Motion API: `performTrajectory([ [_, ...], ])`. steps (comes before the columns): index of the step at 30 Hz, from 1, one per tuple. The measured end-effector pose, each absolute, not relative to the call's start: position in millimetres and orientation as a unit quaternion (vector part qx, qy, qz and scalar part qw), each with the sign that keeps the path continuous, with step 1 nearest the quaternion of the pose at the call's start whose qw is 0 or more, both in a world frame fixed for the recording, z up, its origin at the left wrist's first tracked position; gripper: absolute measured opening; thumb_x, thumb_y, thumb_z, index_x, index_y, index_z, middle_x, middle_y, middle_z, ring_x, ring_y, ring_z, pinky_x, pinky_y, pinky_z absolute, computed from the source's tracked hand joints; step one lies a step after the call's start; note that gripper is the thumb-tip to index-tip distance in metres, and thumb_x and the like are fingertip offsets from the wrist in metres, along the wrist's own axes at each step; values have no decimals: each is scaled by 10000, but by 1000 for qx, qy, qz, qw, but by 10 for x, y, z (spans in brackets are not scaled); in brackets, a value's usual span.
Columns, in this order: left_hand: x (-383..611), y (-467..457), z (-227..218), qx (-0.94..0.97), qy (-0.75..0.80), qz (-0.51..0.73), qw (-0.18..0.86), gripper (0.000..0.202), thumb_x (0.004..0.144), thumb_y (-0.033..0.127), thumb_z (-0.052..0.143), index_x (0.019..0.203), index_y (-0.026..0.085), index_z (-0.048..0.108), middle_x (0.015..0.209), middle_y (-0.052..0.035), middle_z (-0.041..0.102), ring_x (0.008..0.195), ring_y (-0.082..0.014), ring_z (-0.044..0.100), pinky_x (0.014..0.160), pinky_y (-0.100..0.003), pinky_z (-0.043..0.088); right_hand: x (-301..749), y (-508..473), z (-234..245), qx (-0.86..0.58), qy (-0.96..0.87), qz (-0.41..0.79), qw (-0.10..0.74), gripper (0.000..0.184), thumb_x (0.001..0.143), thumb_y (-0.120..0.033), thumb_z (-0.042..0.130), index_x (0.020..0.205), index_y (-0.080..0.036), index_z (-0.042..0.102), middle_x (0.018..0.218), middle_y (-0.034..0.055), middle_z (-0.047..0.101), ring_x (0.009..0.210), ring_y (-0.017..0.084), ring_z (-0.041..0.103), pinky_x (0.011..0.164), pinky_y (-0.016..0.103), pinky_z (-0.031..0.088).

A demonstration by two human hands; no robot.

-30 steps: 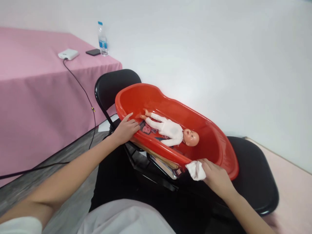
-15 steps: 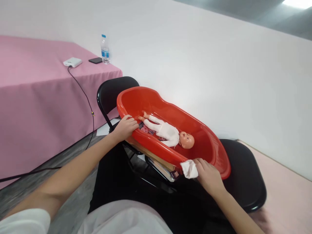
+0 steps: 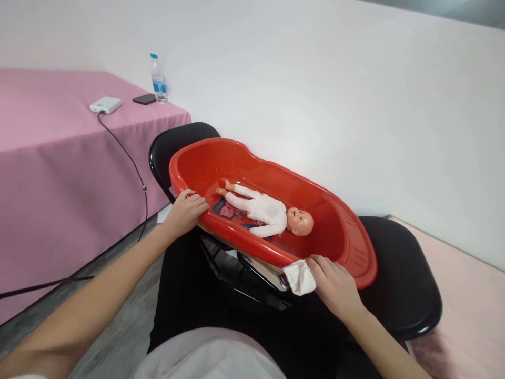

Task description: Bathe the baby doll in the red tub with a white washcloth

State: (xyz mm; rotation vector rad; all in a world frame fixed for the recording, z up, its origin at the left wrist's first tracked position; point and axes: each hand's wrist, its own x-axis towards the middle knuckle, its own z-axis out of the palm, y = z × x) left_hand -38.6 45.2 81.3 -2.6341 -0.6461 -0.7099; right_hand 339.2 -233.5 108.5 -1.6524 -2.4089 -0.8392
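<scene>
A red baby bathtub (image 3: 272, 171) rests across black chairs in front of me. Inside, a baby doll (image 3: 268, 210) in a white suit lies on its back, its bald head to the right and bare feet to the left. Beneath its legs is a picture (image 3: 227, 211) with pink and dark shapes on the tub's floor. My left hand (image 3: 184, 213) is closed over the near rim at the left, thumb side hidden. Toward the right end, my right hand (image 3: 333, 284) curls over the same rim and holds a small white cloth (image 3: 300, 277), which hangs outside the tub.
A black chair back (image 3: 183, 134) stands at the left, a black seat (image 3: 400, 279) at the right. The pink-covered table (image 3: 51, 113) bears a white device (image 3: 105, 104) with a trailing black cable (image 3: 125, 151), a phone (image 3: 144, 99) and a water bottle (image 3: 159, 81). A white wall is behind.
My view has shifted slightly, so the table and bottle appear further left. More of the tub's printed floor shows beside the doll's legs. Both hands stay on the rim.
</scene>
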Motion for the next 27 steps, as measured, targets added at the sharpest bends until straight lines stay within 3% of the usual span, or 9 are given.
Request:
performTrajectory([
  [7,-498,507,614,-933,-253,-229,116,263,827,48,476,900,235,646,846,-40,702,856,-231,640,941,-464,414,3196,-2308,985,-539,-797,-270,37,261,977,-36,447,1099,-103,668,1069,120,719,877,221,611,723,332,410],
  [13,-570,482,420,-931,-262,-214,140,230,857,63,491,934,218,642,910,-54,721,887,-242,654,973,-475,403,3070,-2328,842,-541,-801,-252,52,314,944,-12,429,1130,-125,655,1082,113,724,882,228,617,747,346,423],
  [17,-557,482,379,-930,-266,-205,146,217,884,71,497,976,214,632,918,-57,711,913,-245,648,1006,-481,377,3132,-2321,818,-567,-797,-196,70,279,938,-91,474,1171,-131,623,1096,123,715,869,235,634,735,350,449],
  [21,-528,492,379,-932,-273,-198,134,210,880,54,500,953,221,604,855,-34,682,856,-231,617,957,-460,370,3218,-2307,826,-592,-793,-116,85,267,913,-156,529,1170,-142,603,1050,112,713,807,223,658,656,333,477],
  [27,-511,490,409,-932,-278,-203,112,211,871,28,498,925,218,574,815,-14,666,797,-207,595,911,-445,356,3272,-2311,805,-588,-795,-111,94,315,875,-117,512,1173,-160,606,1051,112,720,782,219,686,641,328,522],
])
